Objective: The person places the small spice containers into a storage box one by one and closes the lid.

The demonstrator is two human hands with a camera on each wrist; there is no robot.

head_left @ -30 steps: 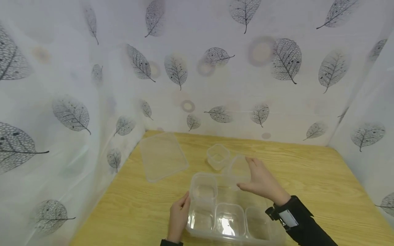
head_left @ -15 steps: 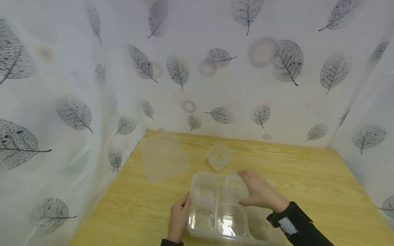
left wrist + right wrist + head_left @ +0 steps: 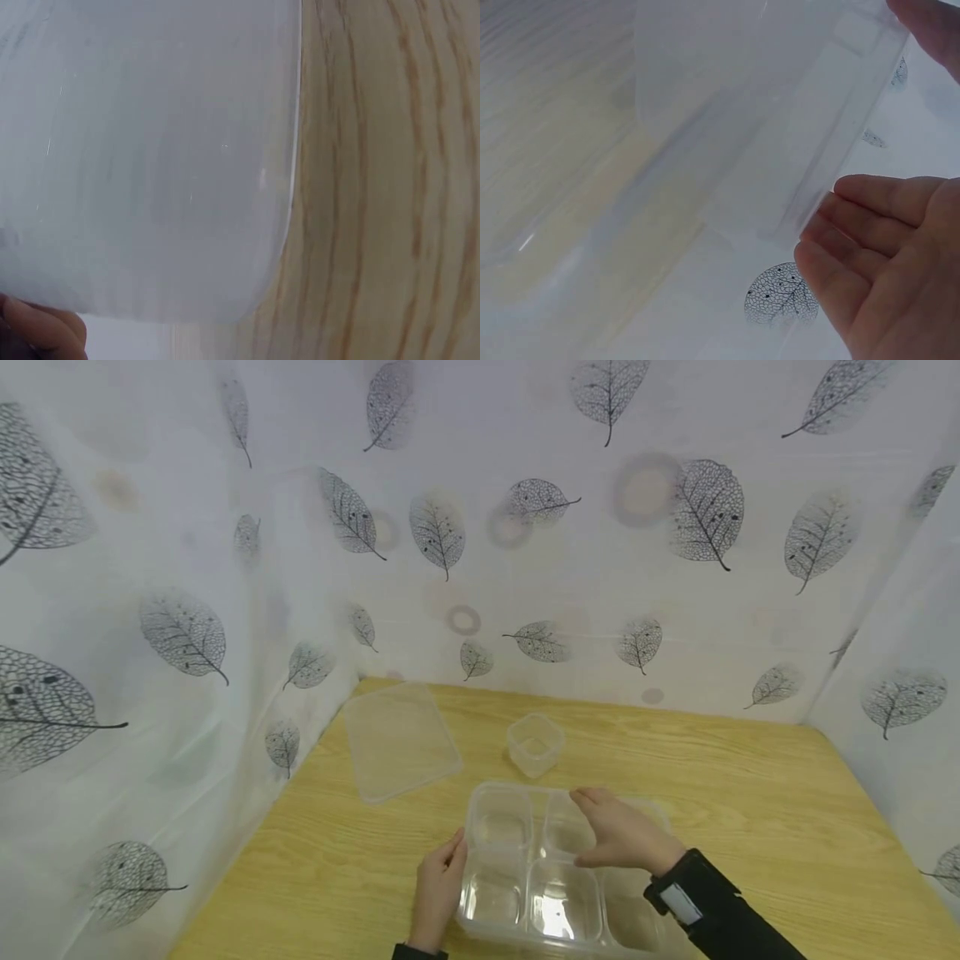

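Observation:
A large clear plastic box [image 3: 540, 937] stands near the front of the table, with several small clear containers [image 3: 564, 900] side by side in it. My left hand [image 3: 437, 889] grips the box's left side; in the left wrist view its fingertips [image 3: 46, 330] lie against the cloudy wall. Between the thumb and fingers of my right hand [image 3: 626, 833] is another small clear container [image 3: 565, 825], down in the back middle of the box. The right wrist view has my fingers [image 3: 877, 202] on that container's edge, its base hidden. The right hand covers part of the back right.
Behind the box, one loose small container [image 3: 536, 745] sits on the wooden table [image 3: 735, 785]. A flat translucent lid [image 3: 402, 741] lies at the back left. A leaf-patterned sheet [image 3: 480, 568] hangs around the back and sides.
My right hand has brought the small container down and toward me, from above the box's back edge into its back middle space. The left hand has stayed at the box's side.

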